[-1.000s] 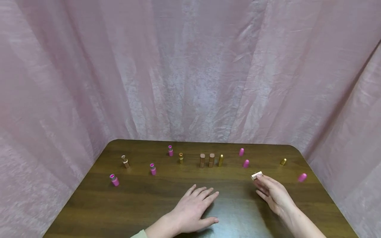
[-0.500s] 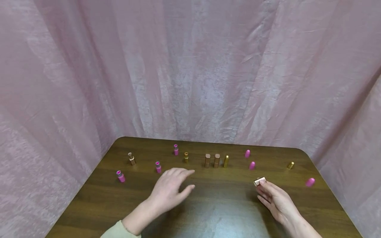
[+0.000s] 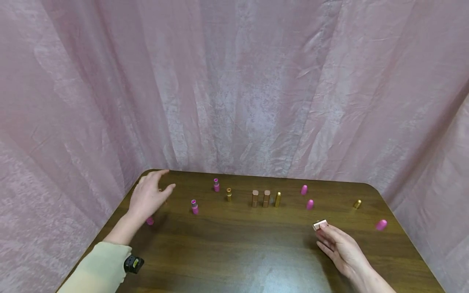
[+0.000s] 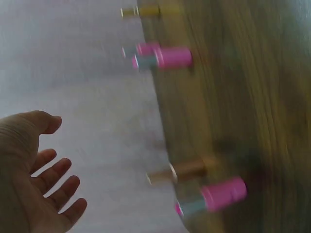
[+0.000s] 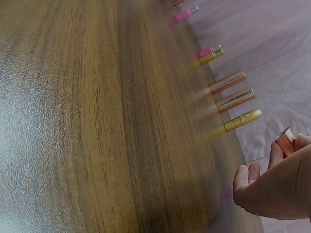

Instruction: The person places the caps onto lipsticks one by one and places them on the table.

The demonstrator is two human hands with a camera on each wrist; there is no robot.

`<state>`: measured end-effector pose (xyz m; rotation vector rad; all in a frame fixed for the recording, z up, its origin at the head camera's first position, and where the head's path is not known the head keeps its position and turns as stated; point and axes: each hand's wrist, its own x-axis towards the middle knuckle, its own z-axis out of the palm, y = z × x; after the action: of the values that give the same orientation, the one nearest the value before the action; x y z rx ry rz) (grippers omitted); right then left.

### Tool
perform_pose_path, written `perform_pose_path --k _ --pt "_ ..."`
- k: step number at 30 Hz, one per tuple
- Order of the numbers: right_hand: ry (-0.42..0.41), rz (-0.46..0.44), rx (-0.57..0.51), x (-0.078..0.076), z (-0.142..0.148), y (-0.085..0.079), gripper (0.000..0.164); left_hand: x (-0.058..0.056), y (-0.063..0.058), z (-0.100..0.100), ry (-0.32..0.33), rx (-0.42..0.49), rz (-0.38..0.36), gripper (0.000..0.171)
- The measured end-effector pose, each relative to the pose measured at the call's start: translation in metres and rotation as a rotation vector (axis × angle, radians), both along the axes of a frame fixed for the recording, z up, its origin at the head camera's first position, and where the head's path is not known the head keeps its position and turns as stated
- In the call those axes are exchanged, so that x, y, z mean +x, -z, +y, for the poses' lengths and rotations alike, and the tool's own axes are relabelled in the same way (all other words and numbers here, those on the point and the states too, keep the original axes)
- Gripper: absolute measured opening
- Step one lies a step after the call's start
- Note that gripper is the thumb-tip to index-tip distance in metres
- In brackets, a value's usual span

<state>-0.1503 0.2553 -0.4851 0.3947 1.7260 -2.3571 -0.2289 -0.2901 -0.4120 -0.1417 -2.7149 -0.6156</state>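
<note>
My left hand [image 3: 148, 195] reaches over the far left of the table, fingers spread and thumb apart, with nothing in its grasp. Close by stands an uncapped rose-gold lipstick [image 4: 187, 170], mostly hidden behind this hand in the head view. An uncapped pink lipstick [image 4: 224, 194] stands near it, partly covered by the wrist in the head view. On the right, thumb and fingers of my right hand [image 3: 340, 248] pinch a rose-gold lipstick cap [image 3: 320, 224] above the table. The cap's flat end [image 5: 285, 133] shows in the right wrist view.
Two capped rose-gold lipsticks [image 3: 266, 198] and a capped gold one [image 3: 277, 199] stand mid-table. Left of them are an uncapped gold lipstick [image 3: 229, 195] and two uncapped pink ones [image 3: 194, 207]. Pink caps [image 3: 310, 204] and a gold cap [image 3: 357, 204] stand at right.
My left hand has moved from the table's front middle to the far left, over the rose-gold lipstick. My right hand keeps the cap in nearly the same place.
</note>
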Motion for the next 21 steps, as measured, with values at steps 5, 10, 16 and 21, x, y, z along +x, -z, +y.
perform_pose_path --k 5,10,16,21 --pt "-0.001 0.005 0.000 0.001 -0.001 0.001 0.009 -0.016 0.007 -0.035 -0.072 0.032 -0.199 0.069" --pt "0.003 0.023 0.010 0.003 -0.001 0.002 0.012 -0.029 0.021 -0.052 -0.082 0.000 -0.373 0.075" --pt "0.008 0.015 0.007 0.003 -0.003 0.000 0.009 -0.034 0.041 -0.064 -0.081 0.024 -0.506 0.067" --pt "0.009 0.010 0.015 0.002 -0.004 -0.001 0.009 -0.039 0.050 -0.067 -0.063 0.063 -0.532 0.055"
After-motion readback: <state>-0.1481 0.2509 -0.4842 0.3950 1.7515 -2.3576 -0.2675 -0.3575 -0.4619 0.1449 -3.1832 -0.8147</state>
